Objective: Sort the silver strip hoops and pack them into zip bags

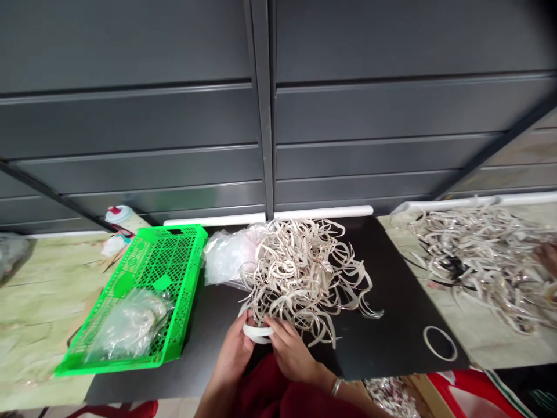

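A white band (257, 332) is gripped by the left hand (238, 339) and right hand (289, 347), bent into a loop, its visible stretch running pretty much left-to-right lengthwise, right at the near edge of that big tangled pile (296, 267).

white band (257, 331), cream strips (296, 267), green crate (188, 290), black mat (391, 319), grey panels (369, 110)

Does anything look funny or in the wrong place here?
One ring looks a bit odd: it lies alone near the right end of the black surface, away from the tangled pile. Both hands hold a different white loop. Nothing looks clearly broken.
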The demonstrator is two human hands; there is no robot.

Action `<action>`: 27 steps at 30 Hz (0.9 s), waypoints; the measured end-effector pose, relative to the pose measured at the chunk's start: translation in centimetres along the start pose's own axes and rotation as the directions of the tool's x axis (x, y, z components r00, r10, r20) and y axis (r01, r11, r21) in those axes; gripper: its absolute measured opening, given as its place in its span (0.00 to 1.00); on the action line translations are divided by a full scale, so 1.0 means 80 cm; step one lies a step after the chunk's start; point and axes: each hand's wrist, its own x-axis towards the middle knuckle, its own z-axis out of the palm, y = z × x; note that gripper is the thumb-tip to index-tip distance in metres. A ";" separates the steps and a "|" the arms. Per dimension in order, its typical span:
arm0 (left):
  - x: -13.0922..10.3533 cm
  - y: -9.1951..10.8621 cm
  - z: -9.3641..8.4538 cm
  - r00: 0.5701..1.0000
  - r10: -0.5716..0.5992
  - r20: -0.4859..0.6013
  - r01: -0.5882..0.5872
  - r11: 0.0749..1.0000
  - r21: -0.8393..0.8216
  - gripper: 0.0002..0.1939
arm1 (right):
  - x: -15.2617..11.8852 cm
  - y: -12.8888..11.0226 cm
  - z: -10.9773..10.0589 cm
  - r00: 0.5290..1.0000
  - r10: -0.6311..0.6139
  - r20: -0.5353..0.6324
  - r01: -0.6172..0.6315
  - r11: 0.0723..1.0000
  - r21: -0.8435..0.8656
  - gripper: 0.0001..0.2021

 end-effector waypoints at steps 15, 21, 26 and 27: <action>-0.038 0.012 0.001 0.927 0.238 0.291 -0.348 0.836 0.423 0.19 | 0.020 0.019 -0.016 0.941 0.250 -0.230 -0.178 0.939 0.293 0.12; -0.036 0.012 -0.005 0.932 0.239 0.272 -0.334 0.859 0.388 0.20 | 0.033 0.068 -0.016 0.908 0.386 -0.163 -0.342 0.908 0.242 0.11; -0.038 0.007 -0.009 0.952 0.205 0.226 -0.282 0.875 0.394 0.21 | 0.094 0.158 -0.055 0.749 0.653 -0.115 -0.657 0.754 0.006 0.32; -0.038 0.006 -0.010 0.955 0.203 0.218 -0.278 0.871 0.406 0.22 | 0.108 0.175 -0.061 0.717 0.695 -0.056 -0.697 0.714 -0.060 0.37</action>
